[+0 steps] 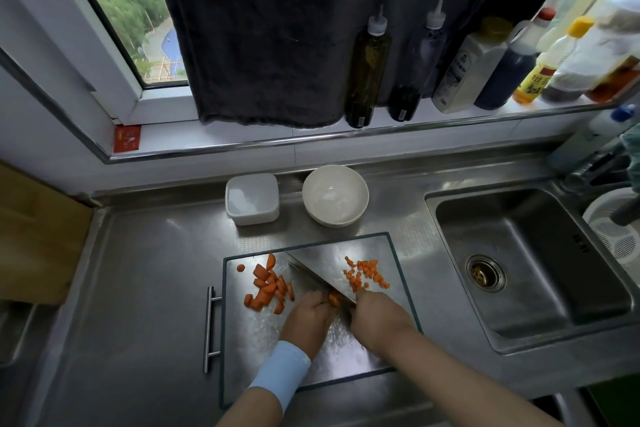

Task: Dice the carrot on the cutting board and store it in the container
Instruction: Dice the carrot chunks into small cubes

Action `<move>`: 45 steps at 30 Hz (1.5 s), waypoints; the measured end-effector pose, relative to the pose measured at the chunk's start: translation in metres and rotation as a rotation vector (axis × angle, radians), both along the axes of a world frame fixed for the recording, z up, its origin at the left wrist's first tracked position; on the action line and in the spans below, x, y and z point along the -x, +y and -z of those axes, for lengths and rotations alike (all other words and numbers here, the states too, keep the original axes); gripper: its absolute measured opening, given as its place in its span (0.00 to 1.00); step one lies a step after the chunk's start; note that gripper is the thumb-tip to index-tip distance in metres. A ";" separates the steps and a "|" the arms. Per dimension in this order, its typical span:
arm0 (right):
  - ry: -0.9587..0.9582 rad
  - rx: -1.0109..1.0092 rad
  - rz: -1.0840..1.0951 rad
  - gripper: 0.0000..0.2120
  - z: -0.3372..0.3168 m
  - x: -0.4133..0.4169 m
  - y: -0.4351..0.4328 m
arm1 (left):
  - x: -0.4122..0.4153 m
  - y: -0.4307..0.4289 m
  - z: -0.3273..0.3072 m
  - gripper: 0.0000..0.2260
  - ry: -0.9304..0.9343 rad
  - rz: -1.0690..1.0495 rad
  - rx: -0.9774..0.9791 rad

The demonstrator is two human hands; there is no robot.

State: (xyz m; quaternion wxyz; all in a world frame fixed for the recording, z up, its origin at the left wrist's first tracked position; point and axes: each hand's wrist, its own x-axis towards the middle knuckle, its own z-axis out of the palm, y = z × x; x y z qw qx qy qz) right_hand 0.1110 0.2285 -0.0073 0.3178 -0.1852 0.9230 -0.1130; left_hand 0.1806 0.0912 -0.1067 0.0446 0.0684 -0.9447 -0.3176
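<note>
A steel cutting board (346, 360) lies on the counter in front of me. Larger carrot chunks (266, 284) sit on its left part, and small carrot dice (365, 276) lie on its right part. My right hand (375, 314) grips the handle of a broad cleaver (322, 270), whose blade slants across the board. My left hand (310, 317) holds a carrot piece (334, 298) against the blade with curled fingers. A white square container (252, 198) stands behind the board, apart from it.
A white bowl (335, 194) stands right of the container. A steel sink (526, 263) lies to the right, with a white strainer (614, 232) beside it. Several sauce bottles (367, 69) line the windowsill. A bar handle (209, 329) sticks out left of the board.
</note>
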 end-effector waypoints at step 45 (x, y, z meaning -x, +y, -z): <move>0.017 0.045 0.033 0.09 0.001 -0.009 0.002 | -0.013 0.002 0.000 0.07 0.051 -0.090 -0.064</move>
